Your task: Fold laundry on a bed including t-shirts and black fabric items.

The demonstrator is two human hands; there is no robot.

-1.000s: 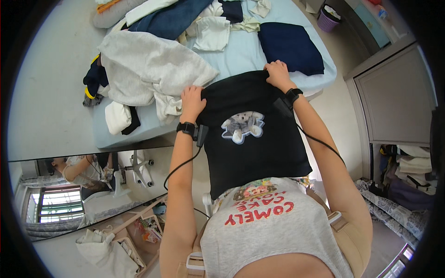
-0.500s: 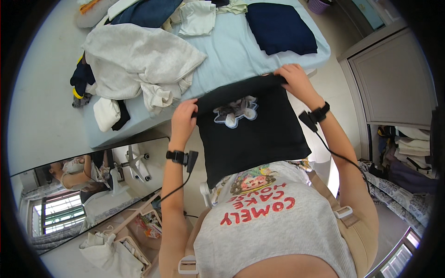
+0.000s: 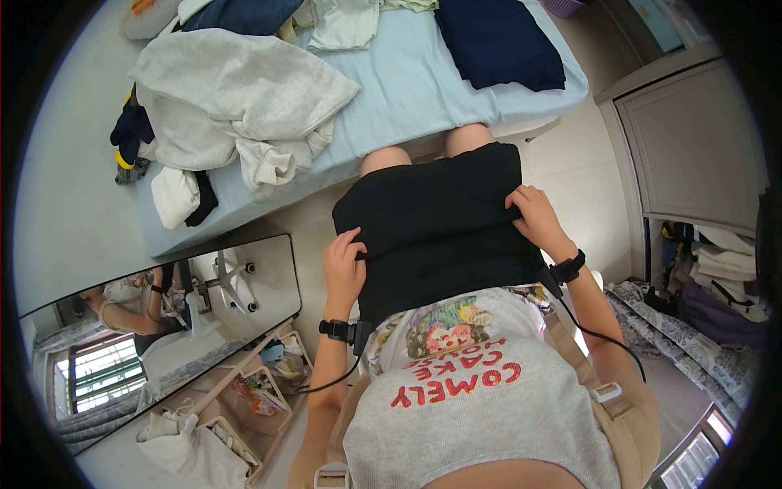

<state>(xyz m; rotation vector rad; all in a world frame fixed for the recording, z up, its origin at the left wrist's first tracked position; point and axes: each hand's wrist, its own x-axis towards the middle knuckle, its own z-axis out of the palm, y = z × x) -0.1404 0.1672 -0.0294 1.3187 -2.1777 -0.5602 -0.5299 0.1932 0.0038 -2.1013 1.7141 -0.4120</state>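
Note:
A black shirt (image 3: 432,220) lies folded across my lap, with a crease running side to side near its middle. No print shows on its upper face. My left hand (image 3: 345,267) is at the left edge of the cloth, its fingers curled over the border and the thumb hidden. At the right edge, somewhat farther from my body, my right hand (image 3: 538,218) grips the fabric with bent fingers. Bare knees show just beyond the shirt, against the bed.
A bed with a light blue sheet (image 3: 399,102) is in front. On it lie a crumpled pale grey garment (image 3: 236,90), a dark navy folded garment (image 3: 501,45) and several other clothes. A mirror (image 3: 277,273) stands left, a cabinet (image 3: 692,138) right. Cables hang from both wrist bands.
The shirt's far edge has been folded toward me, covering the animal print. Both hands have come down nearer my body, along the shirt's sides. My knees are now uncovered.

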